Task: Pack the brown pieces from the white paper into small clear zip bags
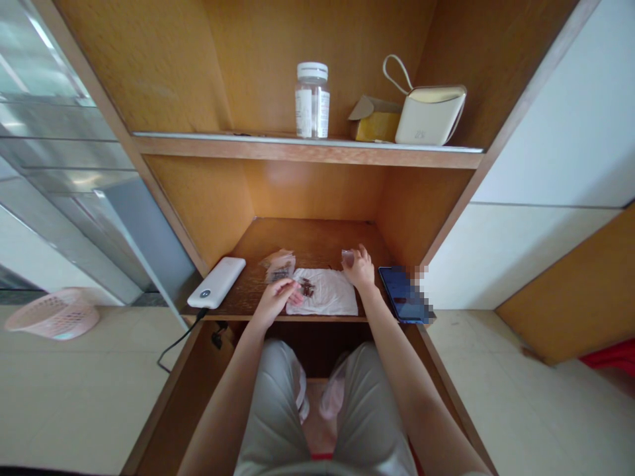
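Here the right hand (pixel 362 270) pinches a part-hidden packet (pixel 348 256); whether the left hand (pixel 276 299) grips anything is unclear.

Looks like a home room. Wooden cabinet (pixel 317 192), tiled floor (pixel 64 396) with a pink basket (pixel 74 318) on it, plus everyday personal stuff: labelled bottle (pixel 312 106) on the shelf (pixel 278 151), phone (pixel 403 294), white power bank (pixel 221 281).

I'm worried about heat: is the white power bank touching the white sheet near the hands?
Apart. The head view shows a stretch of brown wood between the white power bank and the white sheet.
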{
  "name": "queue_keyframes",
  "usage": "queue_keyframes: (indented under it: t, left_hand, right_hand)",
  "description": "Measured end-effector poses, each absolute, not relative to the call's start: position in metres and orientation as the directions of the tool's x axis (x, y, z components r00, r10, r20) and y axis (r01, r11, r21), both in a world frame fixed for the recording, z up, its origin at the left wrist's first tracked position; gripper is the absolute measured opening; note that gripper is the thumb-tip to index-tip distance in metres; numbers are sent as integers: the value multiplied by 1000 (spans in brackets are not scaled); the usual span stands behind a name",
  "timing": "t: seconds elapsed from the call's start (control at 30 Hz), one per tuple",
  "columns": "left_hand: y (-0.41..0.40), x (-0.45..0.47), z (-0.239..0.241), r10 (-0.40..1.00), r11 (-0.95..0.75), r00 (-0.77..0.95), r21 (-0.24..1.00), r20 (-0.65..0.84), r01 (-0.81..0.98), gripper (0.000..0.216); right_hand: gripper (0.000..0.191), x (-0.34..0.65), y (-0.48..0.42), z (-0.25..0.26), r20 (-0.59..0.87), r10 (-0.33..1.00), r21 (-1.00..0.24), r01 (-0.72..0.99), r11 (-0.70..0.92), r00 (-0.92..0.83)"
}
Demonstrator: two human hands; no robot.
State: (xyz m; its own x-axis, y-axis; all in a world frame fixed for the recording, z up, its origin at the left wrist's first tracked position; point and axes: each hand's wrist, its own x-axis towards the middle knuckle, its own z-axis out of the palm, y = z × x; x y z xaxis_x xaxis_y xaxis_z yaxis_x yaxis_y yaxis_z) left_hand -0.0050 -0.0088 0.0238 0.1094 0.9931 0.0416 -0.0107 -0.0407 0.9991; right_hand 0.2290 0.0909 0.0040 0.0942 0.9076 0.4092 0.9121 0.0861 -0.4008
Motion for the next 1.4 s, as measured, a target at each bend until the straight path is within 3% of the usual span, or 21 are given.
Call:
queue_keyframes:
  t: [0.27, 0.43, 0.53, 0.63, 0.77, 0.9, 1.0, 1.17, 1.4]
  left_hand:
    - [-8, -4, 22, 996, -46, 76, 998, 50, -51, 27]
    - [-8, -5, 27, 993, -111, -55, 984, 104, -137, 30]
    - [-6, -11, 38, 958, -244, -191, 956, 212, -161, 27]
    - [5, -25, 48, 881, -380, -335, 921, 334, -84, 24]
    - [32, -54, 46, 798, -366, -469, 922, 379, 124, 30]
    - [54, -80, 36, 833, -268, -285, 796, 475, 543, 20]
    - [60, -89, 31, 916, -250, -35, 636, 400, 730, 22]
    - [64, -93, 28, 884, -373, 143, 488, 446, 789, 31]
    - [69, -97, 30, 862, -396, 139, 477, 487, 784, 15]
  right_hand:
    - [42, 223, 86, 1, 382, 921, -386, 919, 84, 76]
    - [42, 221, 85, 2, 375, 924, -373, 924, 84, 68]
    - [41, 221, 84, 2, 370, 927, -370, 925, 82, 66]
    - [41, 221, 85, 2, 356, 932, -369, 926, 78, 63]
    - [40, 220, 86, 1, 357, 932, -369, 926, 84, 58]
    - [37, 220, 86, 0, 424, 904, -363, 925, 108, 61]
    - [36, 219, 85, 1, 488, 871, -365, 920, 144, 58]
    - [33, 220, 86, 2, 499, 865, -377, 912, 162, 53]
    - [35, 222, 86, 4, 475, 878, -371, 917, 143, 55]
